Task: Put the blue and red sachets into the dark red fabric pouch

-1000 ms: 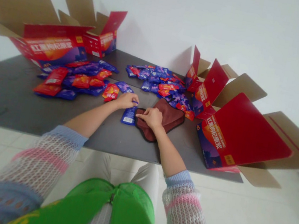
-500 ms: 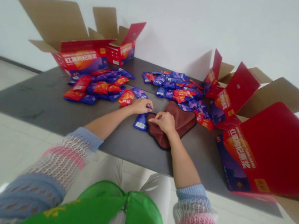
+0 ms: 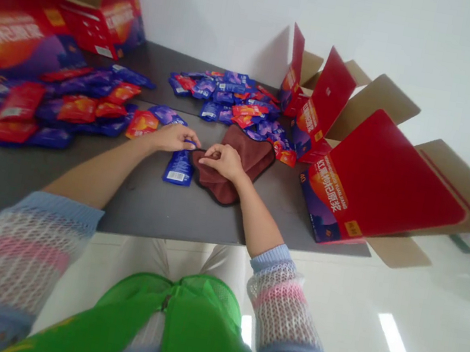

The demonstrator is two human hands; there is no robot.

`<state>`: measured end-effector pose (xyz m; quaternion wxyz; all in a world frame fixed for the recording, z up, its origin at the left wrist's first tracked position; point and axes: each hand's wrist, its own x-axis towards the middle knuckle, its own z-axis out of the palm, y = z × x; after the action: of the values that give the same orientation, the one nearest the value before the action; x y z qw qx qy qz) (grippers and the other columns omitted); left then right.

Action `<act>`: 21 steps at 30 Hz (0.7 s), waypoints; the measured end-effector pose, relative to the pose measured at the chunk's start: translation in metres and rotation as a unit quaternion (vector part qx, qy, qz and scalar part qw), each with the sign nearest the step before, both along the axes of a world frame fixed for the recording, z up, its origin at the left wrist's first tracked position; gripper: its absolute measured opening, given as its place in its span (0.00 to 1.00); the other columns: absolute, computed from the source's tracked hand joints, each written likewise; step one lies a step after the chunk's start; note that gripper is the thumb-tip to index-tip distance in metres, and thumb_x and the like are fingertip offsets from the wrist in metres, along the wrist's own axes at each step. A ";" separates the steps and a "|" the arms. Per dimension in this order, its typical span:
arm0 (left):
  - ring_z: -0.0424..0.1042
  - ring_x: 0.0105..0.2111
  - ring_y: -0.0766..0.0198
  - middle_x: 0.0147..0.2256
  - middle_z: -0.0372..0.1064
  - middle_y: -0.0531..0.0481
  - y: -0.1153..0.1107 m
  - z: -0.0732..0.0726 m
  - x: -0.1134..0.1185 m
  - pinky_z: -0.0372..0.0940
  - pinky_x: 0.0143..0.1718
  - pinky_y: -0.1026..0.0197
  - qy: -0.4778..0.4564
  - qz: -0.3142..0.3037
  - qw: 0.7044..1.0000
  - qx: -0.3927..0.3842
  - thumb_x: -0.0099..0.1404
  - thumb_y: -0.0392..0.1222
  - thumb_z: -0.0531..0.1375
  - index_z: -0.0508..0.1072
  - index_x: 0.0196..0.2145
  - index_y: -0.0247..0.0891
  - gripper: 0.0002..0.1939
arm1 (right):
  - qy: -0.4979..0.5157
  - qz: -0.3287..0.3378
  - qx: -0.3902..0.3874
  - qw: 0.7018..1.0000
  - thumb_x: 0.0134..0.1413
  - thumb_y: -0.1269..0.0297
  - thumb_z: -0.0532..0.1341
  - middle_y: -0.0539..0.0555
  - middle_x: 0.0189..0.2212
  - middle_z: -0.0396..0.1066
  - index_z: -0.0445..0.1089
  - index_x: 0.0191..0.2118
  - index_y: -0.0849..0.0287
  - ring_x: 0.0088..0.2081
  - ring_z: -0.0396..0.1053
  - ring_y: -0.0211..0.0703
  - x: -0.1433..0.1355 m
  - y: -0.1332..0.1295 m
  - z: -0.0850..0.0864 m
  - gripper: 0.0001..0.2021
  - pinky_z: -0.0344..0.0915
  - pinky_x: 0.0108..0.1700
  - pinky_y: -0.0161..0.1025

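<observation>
My left hand (image 3: pixel 177 138) is closed at the top end of a blue pouch (image 3: pixel 179 168), whose barcode end lies toward me on the grey table. A bit of blue shows between the fingertips. My right hand (image 3: pixel 225 162) pinches the near left part of a brown cloth (image 3: pixel 246 151) with a black border, its fingertips close to those of the left hand. The cloth lies rumpled beside the pouch. Just behind my left hand are a red-orange pouch (image 3: pixel 141 124) and another blue-purple pouch (image 3: pixel 166 115).
A pile of blue and red pouches (image 3: pixel 225 97) lies at the back middle, another pile (image 3: pixel 77 107) at the left. Open red cartons (image 3: pixel 116 24) stand at the back left. More open cartons (image 3: pixel 380 170) line the right side. The table's front edge (image 3: pixel 206 242) runs before my legs.
The view has swung to the right, so everything sits further left and the right-hand cartons show more fully. Both hands keep nearly the same places on the pouch and the cloth.
</observation>
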<state>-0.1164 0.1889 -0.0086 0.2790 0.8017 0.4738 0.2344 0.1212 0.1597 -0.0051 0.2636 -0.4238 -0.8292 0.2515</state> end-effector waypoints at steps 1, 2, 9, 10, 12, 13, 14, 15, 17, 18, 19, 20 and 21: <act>0.66 0.24 0.65 0.26 0.75 0.54 -0.001 0.001 0.000 0.60 0.29 0.64 0.017 0.002 1.000 0.003 0.55 0.43 0.62 0.83 0.39 0.41 0.14 | 0.006 -0.002 -0.001 1.000 0.48 0.50 0.70 0.47 0.27 0.74 0.77 0.33 0.57 0.30 0.68 0.36 0.000 0.001 -0.001 0.15 0.56 0.34 0.34; 0.67 0.24 0.65 0.27 0.76 0.53 -0.001 0.002 -0.001 0.60 0.30 0.64 0.030 0.005 1.000 0.006 0.56 0.43 0.61 0.82 0.39 0.41 0.15 | 0.013 -0.004 -0.001 1.000 0.48 0.50 0.70 0.47 0.27 0.74 0.76 0.33 0.57 0.31 0.68 0.36 0.001 0.002 -0.002 0.15 0.56 0.35 0.34; 0.73 0.32 0.60 0.31 0.75 0.49 -0.010 -0.001 -0.023 0.66 0.41 0.58 -0.021 0.074 0.994 0.078 0.60 0.39 0.58 0.79 0.38 0.38 0.12 | 0.086 -0.026 -0.012 0.996 0.51 0.48 0.66 0.49 0.27 0.73 0.75 0.31 0.58 0.30 0.67 0.37 0.009 0.011 -0.009 0.16 0.59 0.34 0.34; 0.73 0.30 0.61 0.30 0.75 0.50 -0.012 -0.002 -0.024 0.67 0.40 0.58 -0.066 0.092 0.991 0.074 0.61 0.39 0.57 0.78 0.39 0.38 0.11 | 0.091 -0.033 -0.020 0.995 0.52 0.48 0.66 0.49 0.27 0.73 0.75 0.32 0.59 0.30 0.67 0.37 0.010 0.013 -0.009 0.17 0.59 0.34 0.34; 0.74 0.29 0.61 0.31 0.74 0.50 -0.013 -0.005 -0.021 0.69 0.36 0.58 -0.181 0.107 0.976 0.056 0.61 0.39 0.57 0.74 0.39 0.38 0.09 | 0.097 -0.044 -0.031 0.994 0.52 0.48 0.66 0.50 0.28 0.74 0.75 0.32 0.59 0.30 0.67 0.38 0.013 0.014 -0.008 0.17 0.60 0.34 0.35; 0.74 0.29 0.62 0.33 0.74 0.49 -0.014 -0.006 -0.017 0.69 0.35 0.58 -0.239 0.102 0.964 0.046 0.60 0.39 0.57 0.73 0.38 0.38 0.08 | 0.099 -0.049 -0.032 0.993 0.52 0.48 0.66 0.50 0.29 0.74 0.75 0.33 0.59 0.30 0.68 0.38 0.014 0.014 -0.008 0.17 0.60 0.34 0.35; 0.74 0.30 0.61 0.33 0.75 0.48 -0.014 -0.007 -0.012 0.69 0.34 0.58 -0.290 0.091 0.952 0.035 0.59 0.39 0.58 0.71 0.35 0.38 0.06 | 0.100 -0.051 -0.029 0.993 0.52 0.48 0.65 0.51 0.29 0.74 0.75 0.33 0.59 0.31 0.68 0.38 0.015 0.014 -0.008 0.17 0.61 0.34 0.35; 0.74 0.31 0.61 0.33 0.74 0.48 -0.014 -0.008 -0.007 0.69 0.34 0.59 -0.328 0.076 0.941 0.024 0.57 0.38 0.59 0.69 0.33 0.38 0.04 | 0.098 -0.053 -0.025 0.994 0.52 0.48 0.65 0.51 0.29 0.75 0.75 0.32 0.59 0.31 0.68 0.39 0.015 0.013 -0.007 0.16 0.61 0.35 0.35; 0.74 0.32 0.61 0.32 0.74 0.47 -0.014 -0.011 0.003 0.69 0.35 0.59 -0.362 0.043 0.931 0.006 0.52 0.36 0.62 0.67 0.28 0.38 0.06 | 0.088 -0.056 -0.017 0.994 0.53 0.49 0.65 0.51 0.29 0.75 0.75 0.32 0.58 0.31 0.69 0.39 0.014 0.010 -0.006 0.16 0.62 0.36 0.36; 0.74 0.33 0.61 0.32 0.74 0.47 -0.014 -0.012 0.007 0.68 0.36 0.59 -0.362 0.031 0.932 0.004 0.51 0.36 0.63 0.66 0.26 0.37 0.07 | 0.082 -0.057 -0.014 0.995 0.53 0.49 0.65 0.51 0.29 0.75 0.75 0.33 0.58 0.31 0.69 0.40 0.014 0.008 -0.006 0.15 0.62 0.36 0.36; 0.74 0.35 0.61 0.33 0.74 0.46 -0.014 -0.012 0.010 0.68 0.37 0.59 -0.353 0.024 0.935 0.010 0.50 0.36 0.64 0.67 0.25 0.37 0.07 | 0.076 -0.056 -0.011 0.995 0.54 0.50 0.65 0.51 0.29 0.75 0.75 0.33 0.58 0.31 0.69 0.40 0.013 0.006 -0.005 0.15 0.63 0.37 0.37; 0.73 0.37 0.60 0.35 0.74 0.45 -0.015 -0.013 0.012 0.68 0.39 0.59 -0.342 0.022 0.939 0.019 0.49 0.36 0.64 0.69 0.24 0.36 0.06 | 0.071 -0.052 -0.007 0.996 0.54 0.50 0.65 0.51 0.29 0.76 0.75 0.33 0.58 0.31 0.69 0.40 0.013 0.004 -0.005 0.15 0.63 0.39 0.37; 0.73 0.39 0.60 0.37 0.74 0.43 -0.015 -0.013 0.013 0.68 0.40 0.58 -0.331 0.023 0.943 0.030 0.49 0.37 0.65 0.71 0.24 0.36 0.05 | 0.066 -0.045 -0.002 0.997 0.54 0.50 0.65 0.50 0.30 0.76 0.75 0.33 0.58 0.32 0.70 0.39 0.012 0.002 -0.004 0.14 0.63 0.41 0.38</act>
<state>-0.1035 0.1740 -0.0221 0.3902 0.6762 0.3656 0.5068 0.1330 0.1619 -0.0088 0.3282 -0.4438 -0.7896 0.2680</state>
